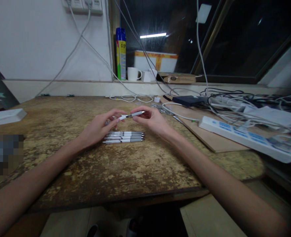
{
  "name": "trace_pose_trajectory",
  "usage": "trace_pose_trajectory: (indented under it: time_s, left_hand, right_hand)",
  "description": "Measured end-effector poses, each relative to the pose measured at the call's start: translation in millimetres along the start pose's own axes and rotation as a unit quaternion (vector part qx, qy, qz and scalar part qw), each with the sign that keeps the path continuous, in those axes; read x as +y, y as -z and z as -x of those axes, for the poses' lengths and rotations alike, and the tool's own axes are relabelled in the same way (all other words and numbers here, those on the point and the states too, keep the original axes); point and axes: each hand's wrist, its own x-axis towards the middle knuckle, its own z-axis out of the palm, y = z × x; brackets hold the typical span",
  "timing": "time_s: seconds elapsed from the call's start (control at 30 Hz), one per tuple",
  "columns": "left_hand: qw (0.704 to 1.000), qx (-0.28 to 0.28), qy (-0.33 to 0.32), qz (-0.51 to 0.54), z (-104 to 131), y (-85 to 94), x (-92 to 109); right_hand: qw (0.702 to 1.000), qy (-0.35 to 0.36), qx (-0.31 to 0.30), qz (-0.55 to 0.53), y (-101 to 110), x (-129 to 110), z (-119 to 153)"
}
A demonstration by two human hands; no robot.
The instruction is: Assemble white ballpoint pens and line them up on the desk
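Observation:
Both my hands hold one white-and-grey pen (134,114) crosswise above the table. My left hand (106,124) pinches its white end between thumb and fingers. The grey end, with a silvery tip, is gripped by my right hand (150,119). Just below them a row of several similar pens (125,137) lies side by side on the worn wooden table (120,174), grey ends pointing right. My left fingers partly hide the left ends of that row.
A white power strip (246,136) and a thin board (209,141) lie at right, with tangled cables (224,97) and a black box (188,100) behind. On the sill stand a spray can (121,54) and a white mug (133,74). A white box (6,117) sits far left.

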Motion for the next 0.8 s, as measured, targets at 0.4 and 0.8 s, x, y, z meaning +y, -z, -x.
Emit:
trace_pose_trajectory:
  time_s: [0.4,0.8]
  left_hand:
    - [0.998,0.012,-0.030,-0.060,-1,3.3,-10]
    - [0.997,0.030,-0.023,-0.069,-1,3.8,-13]
  right_hand:
    - [0.999,-0.036,0.027,0.017,7,-5,1]
    - [0.994,-0.067,0.089,-0.014,15,4,-2]
